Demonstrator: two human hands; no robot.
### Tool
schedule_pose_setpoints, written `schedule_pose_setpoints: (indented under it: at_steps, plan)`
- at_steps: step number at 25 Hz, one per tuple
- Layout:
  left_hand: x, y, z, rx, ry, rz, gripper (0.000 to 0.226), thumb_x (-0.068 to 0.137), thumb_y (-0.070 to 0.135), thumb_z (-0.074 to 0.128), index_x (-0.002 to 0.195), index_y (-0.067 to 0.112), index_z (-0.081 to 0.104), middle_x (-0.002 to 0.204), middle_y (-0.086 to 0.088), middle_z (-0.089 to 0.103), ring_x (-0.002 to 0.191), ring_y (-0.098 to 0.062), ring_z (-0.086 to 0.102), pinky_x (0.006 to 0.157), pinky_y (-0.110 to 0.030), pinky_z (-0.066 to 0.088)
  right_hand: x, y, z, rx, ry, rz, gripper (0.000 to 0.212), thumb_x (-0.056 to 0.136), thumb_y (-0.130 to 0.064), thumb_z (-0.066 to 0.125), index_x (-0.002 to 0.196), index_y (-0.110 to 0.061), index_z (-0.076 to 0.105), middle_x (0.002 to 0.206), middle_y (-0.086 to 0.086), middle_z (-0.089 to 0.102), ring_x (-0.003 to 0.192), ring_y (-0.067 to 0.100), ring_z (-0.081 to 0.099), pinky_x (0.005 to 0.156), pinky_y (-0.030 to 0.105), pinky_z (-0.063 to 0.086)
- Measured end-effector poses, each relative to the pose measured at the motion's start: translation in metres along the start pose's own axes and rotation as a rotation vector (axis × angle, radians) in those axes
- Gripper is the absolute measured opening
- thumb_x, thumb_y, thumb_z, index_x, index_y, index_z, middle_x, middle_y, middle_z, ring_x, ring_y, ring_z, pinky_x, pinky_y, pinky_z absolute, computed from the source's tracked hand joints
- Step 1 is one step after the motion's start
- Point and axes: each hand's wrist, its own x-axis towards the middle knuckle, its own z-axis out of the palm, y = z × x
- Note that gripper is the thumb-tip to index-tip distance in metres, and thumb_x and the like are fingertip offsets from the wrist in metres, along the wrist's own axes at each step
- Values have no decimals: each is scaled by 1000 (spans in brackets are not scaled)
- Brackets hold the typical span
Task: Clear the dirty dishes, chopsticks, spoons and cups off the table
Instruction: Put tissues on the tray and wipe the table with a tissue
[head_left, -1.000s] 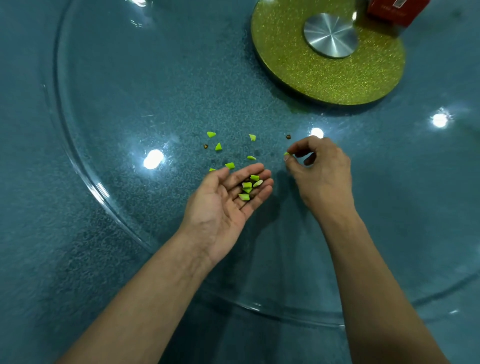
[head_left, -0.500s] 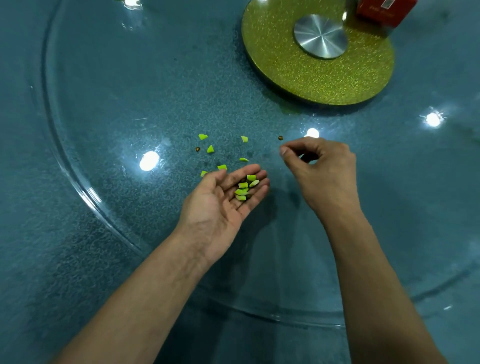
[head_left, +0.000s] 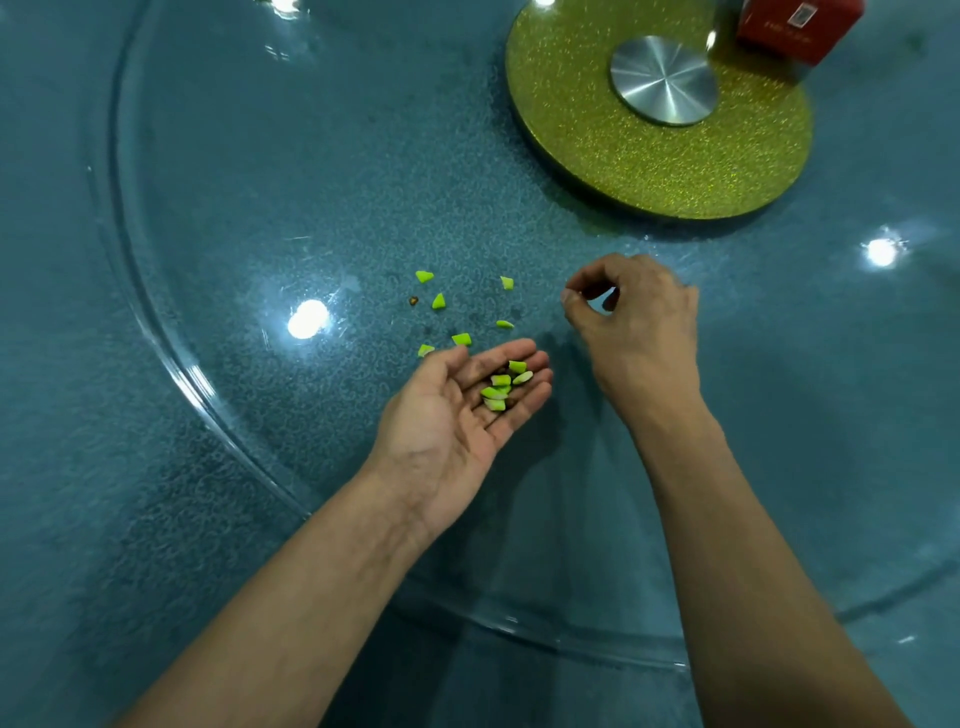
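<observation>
No dishes, chopsticks, spoons or cups are in view. My left hand (head_left: 447, 415) lies palm up over the glass turntable (head_left: 218, 197), with several green vegetable bits (head_left: 501, 387) resting on its nearly straight fingers. Just beyond its fingertips, several more green bits (head_left: 439, 301) and a brown crumb (head_left: 413, 300) are scattered on the glass. My right hand (head_left: 639, 322) is to the right of them, fingers curled, thumb and forefinger pinched together at the glass. A second brown crumb lay at that spot and no longer shows.
A glittery gold disc (head_left: 597, 150) with a round metal hub (head_left: 662, 80) sits under the glass at the upper right. A red box (head_left: 795, 26) stands at its far edge. The turntable's rim curves along the left and bottom over a teal tablecloth (head_left: 78, 467).
My right hand moved slightly up from the green bits to the brown crumb on the right and closed its fingertips there. The left hand stayed in place with its pile.
</observation>
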Motion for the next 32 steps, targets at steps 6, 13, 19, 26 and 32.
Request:
schedule_pose_setpoints:
  at_steps: [6,13,19,26,32]
  plan:
    - [1,4,1,-27,25,47,44,106,22,36,92,-3,69,113,-20,73,106,-30,71,89,-37,60,-42,-35,-27,437,-257,-78,7,82,-18,82,86,-23,79,85,-7,71,74,0,59,67,7,39]
    - [-8,3,-8,-58,30,38,48,107,22,33,112,-13,66,117,-30,69,113,-36,69,91,-38,59,-34,-25,-10,305,-95,2,2,86,-26,77,88,-27,78,81,-11,71,72,3,62,69,18,50]
    - [-22,9,-26,-63,49,26,51,107,24,31,114,-13,66,115,-30,70,112,-35,68,90,-36,60,-28,-33,14,140,-151,-78,10,84,-25,78,93,-29,76,89,-8,64,82,14,62,87,45,52]
    - [-26,16,-32,-97,70,70,48,107,21,32,107,-11,67,108,-26,73,101,-31,73,87,-36,61,-54,-60,-15,517,-286,-43,6,84,-14,80,85,-19,79,72,-14,72,60,-1,55,57,8,38]
    - [-28,19,-35,-87,78,87,49,107,22,31,111,-12,67,114,-29,71,105,-32,71,90,-36,60,-51,-61,-2,415,-187,-59,7,88,-18,76,90,-24,80,74,-17,70,62,-1,56,62,9,40]
